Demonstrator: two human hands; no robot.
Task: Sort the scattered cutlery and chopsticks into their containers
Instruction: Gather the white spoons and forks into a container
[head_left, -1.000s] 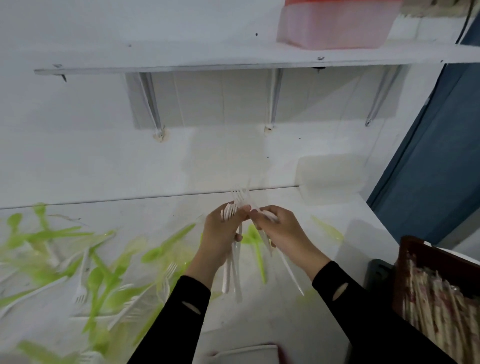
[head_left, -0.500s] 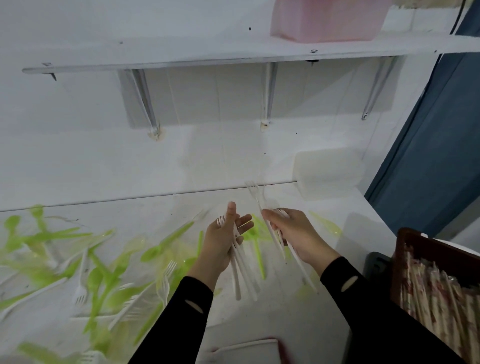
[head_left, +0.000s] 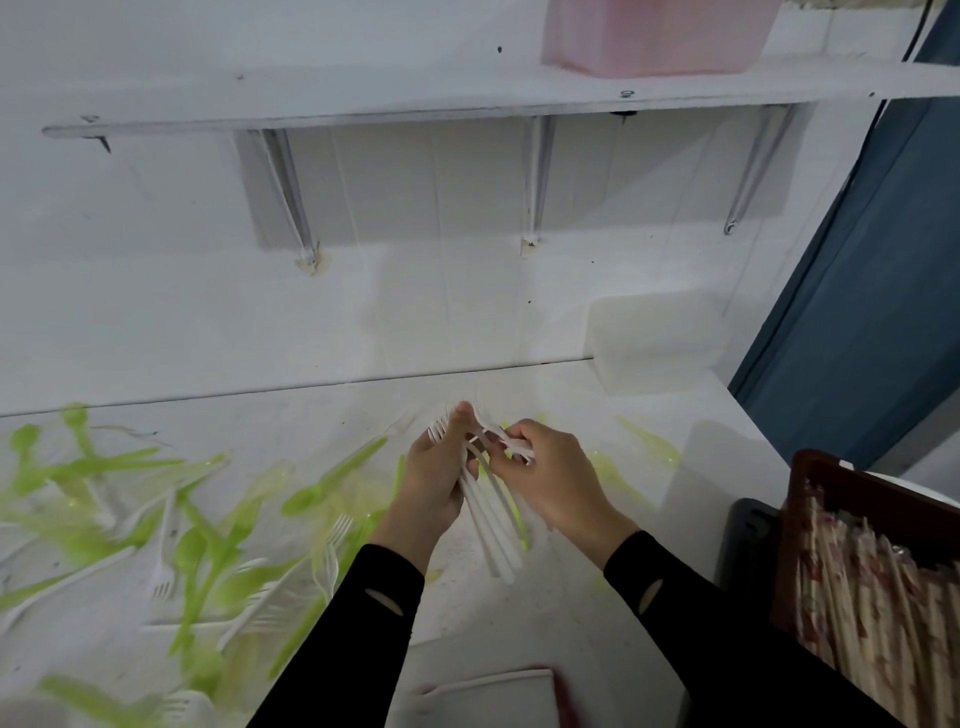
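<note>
My left hand (head_left: 434, 480) grips a bunch of white plastic forks (head_left: 493, 530), tines up and handles hanging down, above the white table. My right hand (head_left: 553, 480) pinches one more white fork (head_left: 511, 441) and lays it across the top of the bunch, touching my left fingertips. Scattered green spoons and knives with white forks (head_left: 171, 525) cover the table's left half. A brown crate of wrapped chopsticks (head_left: 878, 582) stands at the right edge.
A white container (head_left: 498, 691) lies at the table's near edge below my arms. A translucent white box (head_left: 654, 338) sits at the back right corner. A wall shelf (head_left: 467, 93) carries a pink box (head_left: 654, 36). A blue panel (head_left: 878, 291) stands on the right.
Half a second ago my hands were apart, the right one holding its fork away from the bunch. Now they have come together and the fork meets the bunch at my left fingertips.
</note>
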